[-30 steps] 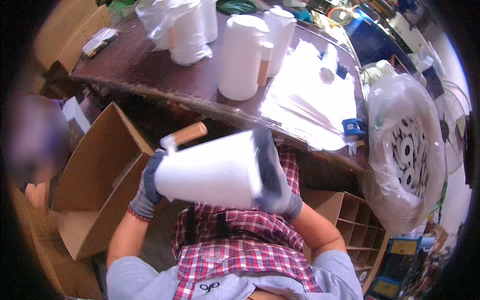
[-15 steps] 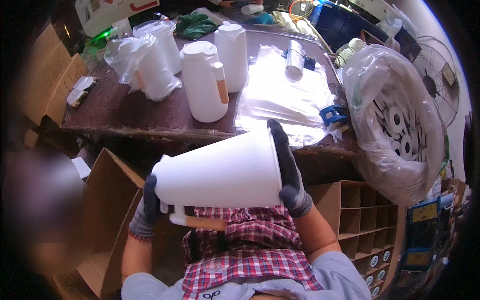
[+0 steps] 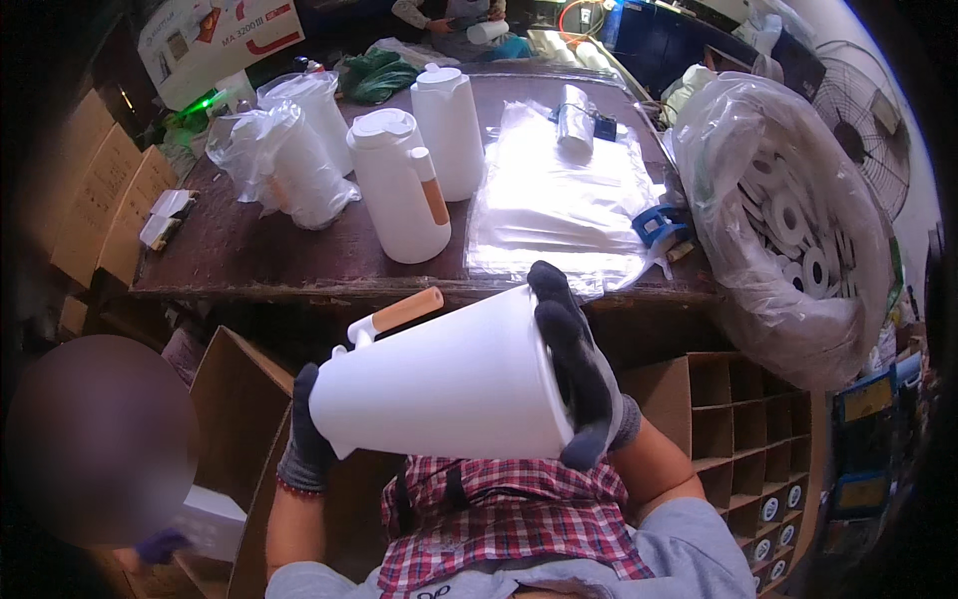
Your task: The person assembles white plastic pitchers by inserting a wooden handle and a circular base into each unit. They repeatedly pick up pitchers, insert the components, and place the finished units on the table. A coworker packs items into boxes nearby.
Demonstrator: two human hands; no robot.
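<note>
A white jug with a wood-coloured handle grip lies sideways between my gloved hands, above my checked apron. My left hand grips its narrow lid end. At the wide base, my right hand has its fingers curled around the rim. The handle points to the far side. On the table beyond stand a white jug with a similar handle and another white jug just behind it. Left of them are jugs in clear plastic bags.
A stack of clear plastic sheets and a blue tape dispenser lie on the dark table. A large bag of white ring-shaped parts stands right. Below are a divided carton and an open carton. Another person works beyond.
My hands have rolled the jug, so its handle has gone from the near side to the far side. My right fingers have shifted around the base.
</note>
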